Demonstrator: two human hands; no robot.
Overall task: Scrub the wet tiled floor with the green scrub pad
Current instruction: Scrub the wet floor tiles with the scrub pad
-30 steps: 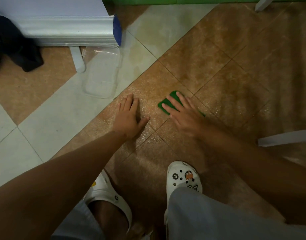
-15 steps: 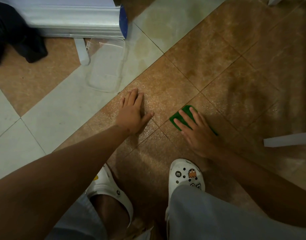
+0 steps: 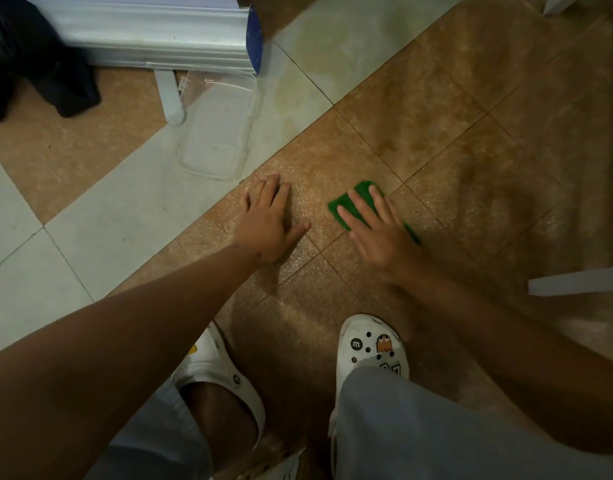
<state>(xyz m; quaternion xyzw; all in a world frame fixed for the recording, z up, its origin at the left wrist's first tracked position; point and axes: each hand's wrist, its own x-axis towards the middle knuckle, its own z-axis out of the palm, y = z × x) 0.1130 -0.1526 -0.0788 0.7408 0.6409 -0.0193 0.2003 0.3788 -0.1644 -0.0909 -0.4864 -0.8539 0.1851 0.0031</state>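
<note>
We're mid-scrub. Right hand (image 3: 377, 233) lies flat on the green scrub pad (image 3: 358, 199), fingers straight and spread, pressing it onto a brown tile; no curl round it, so the grip there is an open palm press. Left hand (image 3: 270, 220) is also flat, fingers extended, braced on the wet tiled floor (image 3: 454, 133) just beside the pad, holding nothing. The pad sits on the brown tiles near a grout crossing, between the two hands and ahead of the white clogs (image 3: 370, 344). Progress, as we judge it: the brown tiles around both hands glisten with water or suds, so this patch looks worked; the pale tiles to the left show less sheen and a yellowish stain (image 3: 298, 88) near the top, likely not done yet. We can't tell from here how clean any tile is. Room to move: open brown floor ahead and to the right of the pad. Limits: a clear plastic lid (image 3: 218, 133) lies near the left hand, with a silver-grey roll (image 3: 152, 32) and dark cloth (image 3: 38, 64) beyond it; a white bar (image 3: 575, 280) cuts in at the right edge. Strokes leftward risk pushing the lid.
</note>
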